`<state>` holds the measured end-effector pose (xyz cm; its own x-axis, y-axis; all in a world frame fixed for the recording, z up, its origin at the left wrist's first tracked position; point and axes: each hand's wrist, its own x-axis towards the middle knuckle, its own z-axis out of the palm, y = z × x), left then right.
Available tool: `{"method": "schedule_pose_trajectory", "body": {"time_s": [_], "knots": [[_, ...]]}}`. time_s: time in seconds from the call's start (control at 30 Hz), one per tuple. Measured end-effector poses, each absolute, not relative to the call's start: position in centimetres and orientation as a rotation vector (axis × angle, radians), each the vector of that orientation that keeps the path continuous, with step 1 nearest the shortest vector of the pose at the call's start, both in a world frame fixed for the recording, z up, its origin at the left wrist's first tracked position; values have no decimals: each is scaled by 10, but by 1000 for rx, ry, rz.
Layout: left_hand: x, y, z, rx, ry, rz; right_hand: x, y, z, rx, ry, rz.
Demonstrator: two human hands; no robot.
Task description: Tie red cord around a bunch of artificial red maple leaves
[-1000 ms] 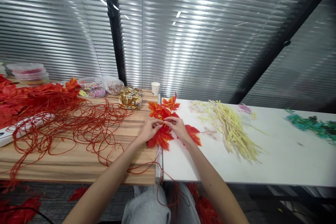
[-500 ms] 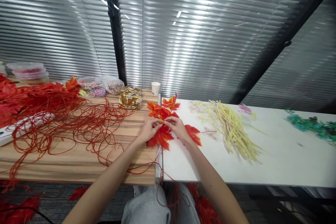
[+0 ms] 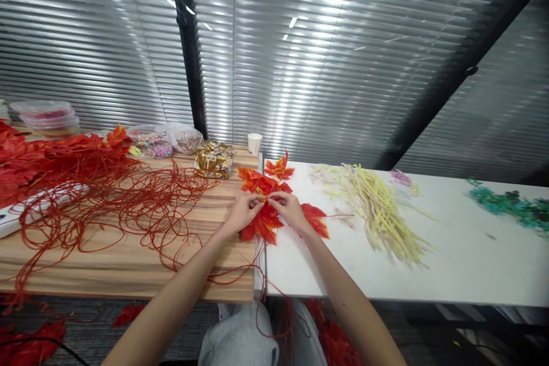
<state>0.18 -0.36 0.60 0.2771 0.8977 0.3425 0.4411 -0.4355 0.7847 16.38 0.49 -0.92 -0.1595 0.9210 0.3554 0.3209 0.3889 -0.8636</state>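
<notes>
Both hands meet over a cluster of red-orange artificial maple leaves (image 3: 263,225), at the seam between the two tables. My left hand (image 3: 245,211) pinches at the leaf stems from the left, thumb and fingers pressed together. From the right, my right hand (image 3: 288,208) pinches at the same spot, its fingertips almost touching the left ones. The exact bit in each pinch is too small to make out fully. A single leaf (image 3: 315,219) lies right of my right hand, and another (image 3: 279,168) lies just beyond. Red cord (image 3: 231,280) hangs over the table edge below.
Tangled red cord (image 3: 171,194) and heaped red leaves (image 3: 51,157) cover the wooden table's left, around a white power strip (image 3: 51,201). A gold packet (image 3: 214,160) and paper cup (image 3: 254,143) stand behind. Yellow strips (image 3: 381,211) and green foliage (image 3: 514,206) lie right.
Little differs. Both hands keep pinching at the stems, and the leaves around them have shifted slightly to the left.
</notes>
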Motion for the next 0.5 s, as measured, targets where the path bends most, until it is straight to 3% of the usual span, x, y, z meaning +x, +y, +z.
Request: {"method": "schedule_pose_trajectory", "body": {"time_s": [0.5], "knots": [[2, -3, 5, 2022, 1208, 1072, 164, 3, -8, -1129, -1737, 700]]}}
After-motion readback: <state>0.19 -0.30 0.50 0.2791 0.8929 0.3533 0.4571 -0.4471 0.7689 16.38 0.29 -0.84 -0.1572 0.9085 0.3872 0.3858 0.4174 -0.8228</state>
